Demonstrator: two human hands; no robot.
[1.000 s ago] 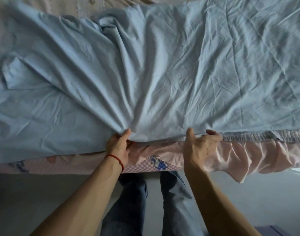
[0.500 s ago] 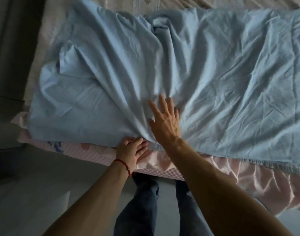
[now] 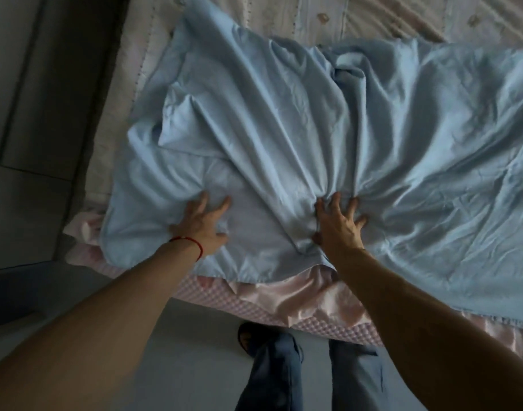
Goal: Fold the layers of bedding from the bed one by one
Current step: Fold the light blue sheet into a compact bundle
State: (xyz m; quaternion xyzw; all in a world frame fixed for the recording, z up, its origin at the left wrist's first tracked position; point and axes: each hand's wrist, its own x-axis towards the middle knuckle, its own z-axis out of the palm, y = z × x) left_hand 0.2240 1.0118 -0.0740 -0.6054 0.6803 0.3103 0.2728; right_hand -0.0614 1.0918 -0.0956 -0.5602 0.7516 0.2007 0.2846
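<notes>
A wrinkled blue sheet [image 3: 328, 137] lies spread across the bed [image 3: 372, 19]. Both the left hand [image 3: 199, 222] and the right hand [image 3: 338, 225] press it with splayed fingers [image 3: 334, 201], gripping nothing.

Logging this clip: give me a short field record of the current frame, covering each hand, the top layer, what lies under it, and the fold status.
left hand: fingers spread, pressing flat on the light blue sheet near its left end
right hand: fingers spread, pressing on a bunched gather of the sheet
top layer: light blue sheet, wrinkled, creases fanning out from the right hand
layer beneath: pink bedding showing along the near edge
far side: pale quilted cover exposed beyond the sheet
fold status: sheet bunched, no neat fold visible yet
</notes>
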